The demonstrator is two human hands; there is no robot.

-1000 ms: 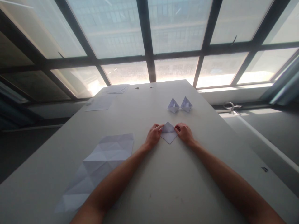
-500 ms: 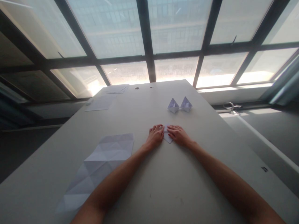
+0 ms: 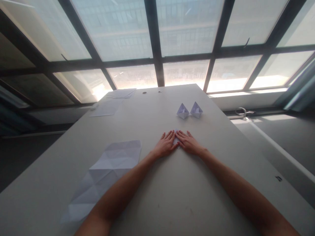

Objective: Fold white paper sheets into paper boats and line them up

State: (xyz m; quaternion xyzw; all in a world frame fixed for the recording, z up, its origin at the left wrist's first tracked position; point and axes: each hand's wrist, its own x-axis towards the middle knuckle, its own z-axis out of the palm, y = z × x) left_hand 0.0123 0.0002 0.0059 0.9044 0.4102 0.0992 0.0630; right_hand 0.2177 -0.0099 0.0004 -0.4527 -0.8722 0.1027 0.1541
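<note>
A small folded white paper [image 3: 175, 141] lies on the white table, mostly covered by both hands. My left hand [image 3: 166, 144] lies flat over its left side, fingers stretched out and pointing away from me. From the other side my right hand [image 3: 188, 143] presses flat on it, fingers also extended. The fingertips of the two hands nearly meet at the paper's far end. Beyond them stand two folded paper boats [image 3: 182, 112] side by side, pale and pointed at the top.
A creased, unfolded paper sheet [image 3: 115, 160] lies at the left, partly under my left forearm. Flat white sheets [image 3: 108, 108] rest at the table's far left. A small dark object [image 3: 278, 178] is near the right edge. Windows rise behind the table [image 3: 152, 121].
Both hands have flattened out, their fingers now straight over the folded paper, covering more of it. The paper boats and the creased sheet have stayed put.
</note>
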